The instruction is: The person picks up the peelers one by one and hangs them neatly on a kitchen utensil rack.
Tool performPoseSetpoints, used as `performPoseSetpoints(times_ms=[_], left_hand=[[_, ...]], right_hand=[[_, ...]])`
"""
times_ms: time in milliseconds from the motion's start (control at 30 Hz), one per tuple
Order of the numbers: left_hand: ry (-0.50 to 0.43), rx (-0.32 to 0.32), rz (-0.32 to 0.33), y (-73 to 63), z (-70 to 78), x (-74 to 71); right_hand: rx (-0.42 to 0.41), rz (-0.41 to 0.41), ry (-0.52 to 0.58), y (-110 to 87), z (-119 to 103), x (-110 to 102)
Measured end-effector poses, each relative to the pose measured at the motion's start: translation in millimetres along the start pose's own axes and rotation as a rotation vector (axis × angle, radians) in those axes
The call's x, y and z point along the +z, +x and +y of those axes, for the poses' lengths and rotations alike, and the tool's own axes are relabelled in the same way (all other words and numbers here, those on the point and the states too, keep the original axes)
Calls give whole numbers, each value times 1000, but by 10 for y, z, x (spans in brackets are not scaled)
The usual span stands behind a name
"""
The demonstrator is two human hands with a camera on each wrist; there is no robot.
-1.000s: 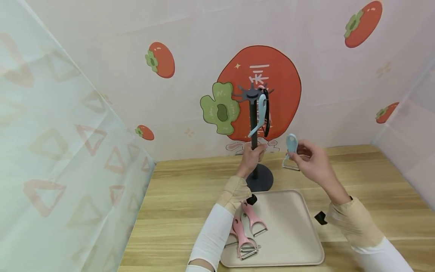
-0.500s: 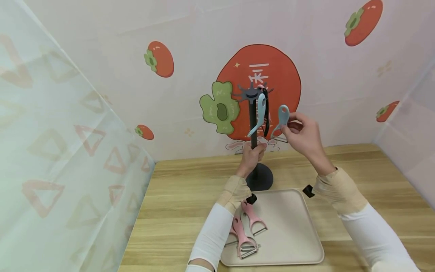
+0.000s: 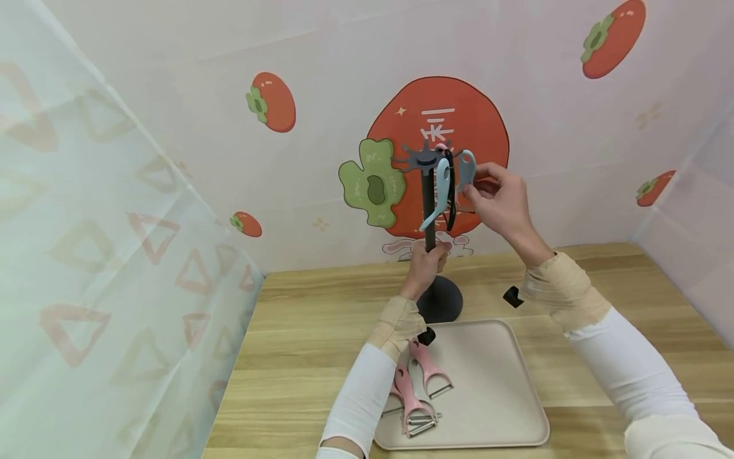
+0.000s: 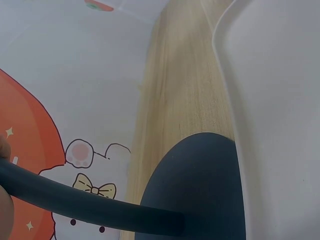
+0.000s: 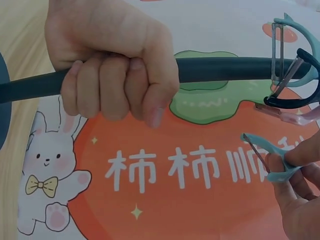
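Note:
In the head view my left hand [image 3: 424, 264] grips the dark pole [image 3: 428, 197] of an upright hook stand, low down above its round base [image 3: 443, 301]. With thumb and fingers my right hand [image 3: 504, 201] pinches a light blue peeler [image 3: 467, 171]. That peeler's handle hole is up, right at the tip of a right-hand hook on the stand's top [image 3: 425, 159]. Its blade end points down, seen in the right wrist view beside the thumb. Another light blue peeler [image 3: 442, 188], a black peeler [image 3: 451, 207] and a partly hidden pink peeler [image 5: 295, 117] hang from neighbouring hooks.
A beige tray [image 3: 493, 382] lies in front of the stand on the wooden table [image 3: 309, 344]. Several pink peelers [image 3: 427, 363] and a pale grey one [image 3: 417, 377] lie at its left, partly under my left forearm. A wall printed with persimmons rises close behind the stand.
My right hand has lifted the light blue peeler up and leftward, from low beside the stand to the hook tips. The left hand keeps its grip on the pole.

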State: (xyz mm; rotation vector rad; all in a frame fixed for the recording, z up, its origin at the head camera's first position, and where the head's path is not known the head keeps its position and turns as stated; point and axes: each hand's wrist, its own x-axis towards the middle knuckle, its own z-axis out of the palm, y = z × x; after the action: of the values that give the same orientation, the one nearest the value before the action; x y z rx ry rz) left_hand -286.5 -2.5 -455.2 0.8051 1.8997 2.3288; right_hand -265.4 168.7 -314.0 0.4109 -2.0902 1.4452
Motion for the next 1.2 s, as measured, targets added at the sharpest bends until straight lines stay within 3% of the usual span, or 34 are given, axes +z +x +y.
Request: performPoseSetpoints(times_ms=[767, 1200], left_hand=[[14, -33, -1, 8, 12, -10], [11, -56, -6, -10, 33, -19]], right_hand=[[111, -67, 159, 314, -123, 46], [114, -171, 221, 439, -76, 148]])
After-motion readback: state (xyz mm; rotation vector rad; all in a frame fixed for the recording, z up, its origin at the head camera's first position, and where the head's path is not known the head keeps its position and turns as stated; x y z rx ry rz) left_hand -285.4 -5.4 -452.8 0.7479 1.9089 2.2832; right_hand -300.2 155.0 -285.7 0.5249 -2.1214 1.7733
